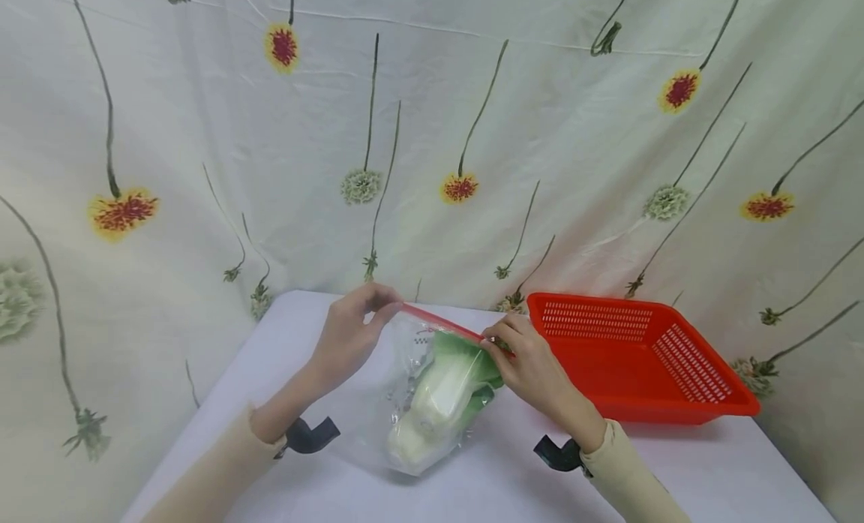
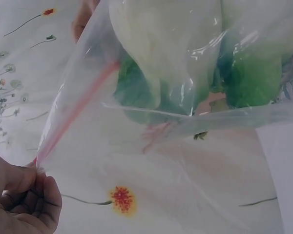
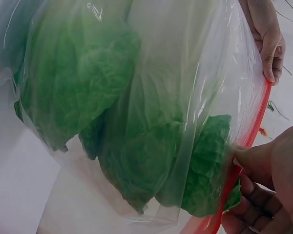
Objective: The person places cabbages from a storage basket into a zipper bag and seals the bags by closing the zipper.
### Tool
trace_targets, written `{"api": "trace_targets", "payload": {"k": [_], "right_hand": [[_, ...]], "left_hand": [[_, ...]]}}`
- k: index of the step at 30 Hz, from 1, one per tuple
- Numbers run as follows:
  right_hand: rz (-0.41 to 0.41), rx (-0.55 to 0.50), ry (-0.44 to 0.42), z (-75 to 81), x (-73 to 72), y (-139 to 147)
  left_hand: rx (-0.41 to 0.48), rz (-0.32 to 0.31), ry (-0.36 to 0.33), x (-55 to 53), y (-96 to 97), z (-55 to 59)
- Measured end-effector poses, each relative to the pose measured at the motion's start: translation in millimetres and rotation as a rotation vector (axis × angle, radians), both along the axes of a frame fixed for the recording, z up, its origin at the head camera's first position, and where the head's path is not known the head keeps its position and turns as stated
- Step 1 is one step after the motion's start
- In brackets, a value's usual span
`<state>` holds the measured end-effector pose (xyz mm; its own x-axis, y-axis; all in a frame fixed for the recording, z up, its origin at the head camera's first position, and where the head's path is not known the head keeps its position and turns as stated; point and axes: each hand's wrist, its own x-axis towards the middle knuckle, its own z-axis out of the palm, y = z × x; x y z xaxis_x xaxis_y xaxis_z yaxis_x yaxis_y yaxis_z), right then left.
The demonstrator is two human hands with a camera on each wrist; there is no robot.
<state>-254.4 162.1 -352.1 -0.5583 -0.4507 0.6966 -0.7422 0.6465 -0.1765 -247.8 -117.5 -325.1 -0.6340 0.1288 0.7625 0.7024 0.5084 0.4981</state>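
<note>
A clear zip bag [image 1: 398, 388] with a red zip strip [image 1: 442, 321] hangs between both hands, its lower end at the white table. Inside lies a leafy cabbage [image 1: 435, 395] with a thick white stem and green leaves. My left hand [image 1: 351, 329] pinches the strip's left end between thumb and fingers, also visible in the left wrist view. Farther right along the strip, my right hand [image 1: 526, 358] pinches it between thumb and fingers. In the right wrist view, a green leaf [image 3: 233, 195] pokes out past the red strip beside the right hand's fingers.
A red plastic basket [image 1: 648, 418] with slotted sides stands on the table [image 1: 283, 463] to the right, close behind my right hand. A white cloth [image 1: 432, 118] printed with flowers hangs behind the table. Dark wrist mounts [image 1: 312, 437] sit at both sleeves.
</note>
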Motion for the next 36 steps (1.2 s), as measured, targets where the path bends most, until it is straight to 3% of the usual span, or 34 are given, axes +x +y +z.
{"api": "trace_targets", "payload": {"k": [8,18,30,36], "right_hand": [[-0.053,-0.038,-0.078,3.2,7.7,-3.5],[-0.059,-0.111,-0.142,2.5,6.7,2.1],[-0.127,-0.098,-0.176,-9.4,-3.9,20.4],[-0.172,-0.131,-0.305,-19.3,-13.5,37.6]], "left_hand": [[0.006,-0.001,-0.007,3.5,1.6,2.5],[0.014,0.011,0.044,1.8,-1.9,0.6],[0.032,0.037,0.043,-5.3,-12.1,-1.6],[0.100,0.079,0.006,-14.5,-29.4,-1.1]]}}
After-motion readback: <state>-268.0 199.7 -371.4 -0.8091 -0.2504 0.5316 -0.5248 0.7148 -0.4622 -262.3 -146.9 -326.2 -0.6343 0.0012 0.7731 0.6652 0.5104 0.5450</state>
